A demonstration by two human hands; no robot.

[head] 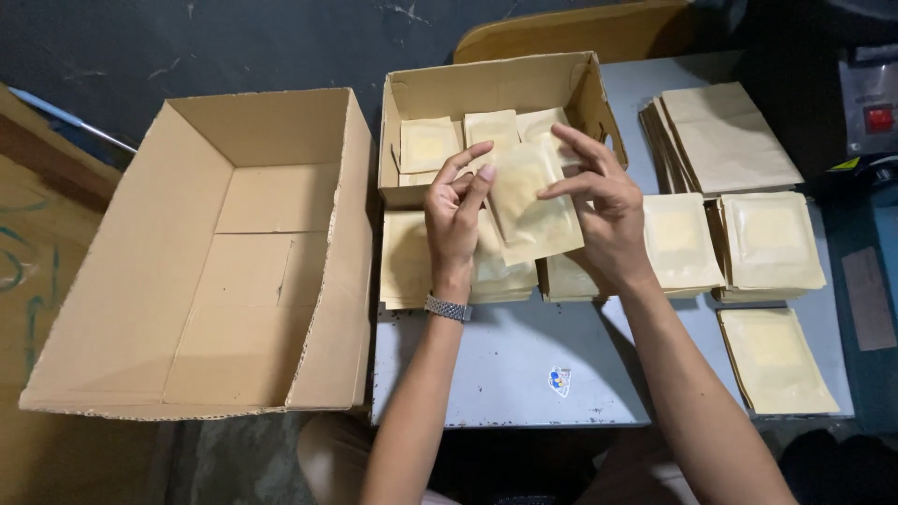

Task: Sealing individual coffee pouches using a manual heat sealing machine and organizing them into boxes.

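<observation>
Both my hands hold one tan paper pouch [531,208] with a clear window, lifted above the table. My left hand [456,217], with a metal watch at the wrist, pinches its left edge. My right hand [603,206] grips its right side with fingers spread. Below them lie stacks of the same pouches [408,264] on the grey table [510,360]. A small open cardboard box [486,89] just behind the hands holds more pouches standing on edge.
A large empty cardboard box [234,243] sits to the left of the table. More pouch stacks [769,241] and a pile of flat bags [725,136] lie at the right. A machine with a red button [877,117] stands at the far right.
</observation>
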